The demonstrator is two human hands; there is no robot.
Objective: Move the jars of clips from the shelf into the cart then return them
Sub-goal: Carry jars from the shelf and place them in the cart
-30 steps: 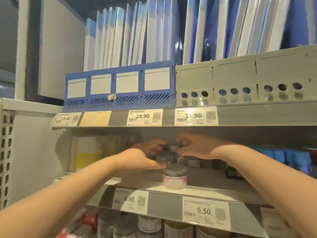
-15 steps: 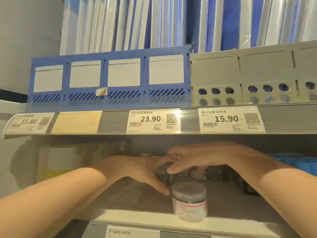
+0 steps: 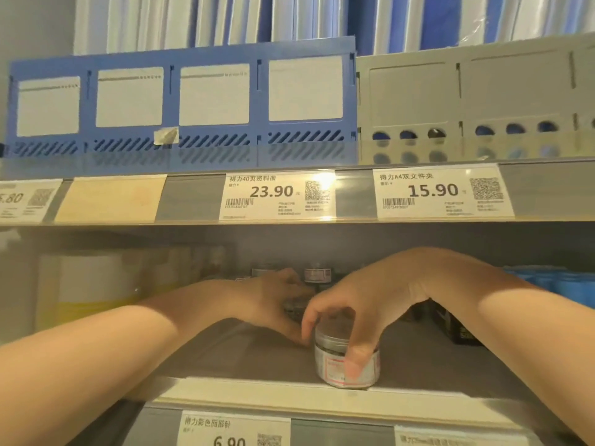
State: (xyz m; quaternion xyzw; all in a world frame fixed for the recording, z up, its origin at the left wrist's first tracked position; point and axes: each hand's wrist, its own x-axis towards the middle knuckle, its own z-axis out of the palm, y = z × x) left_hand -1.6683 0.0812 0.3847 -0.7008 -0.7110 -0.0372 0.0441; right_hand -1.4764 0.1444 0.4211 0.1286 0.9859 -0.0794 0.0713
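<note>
Right hand [image 3: 370,304] is clamping the front jar [image 3: 331,362] from above to lift it; left hand [image 3: 270,300] is gripping the rear jar [image 3: 294,310].

So the front jar [image 3: 346,358] sits at the lip of the middle shelf [image 3: 244,352], right hand [image 3: 363,304] clamped over it. Left hand [image 3: 267,304] wraps a second jar [image 3: 294,309] just behind-left. Back jars [image 3: 317,275] sit deeper in. 1 shelf up: slotted file rack [image 3: 180,101] left of the holed file rack [image 3: 467,98].
</note>
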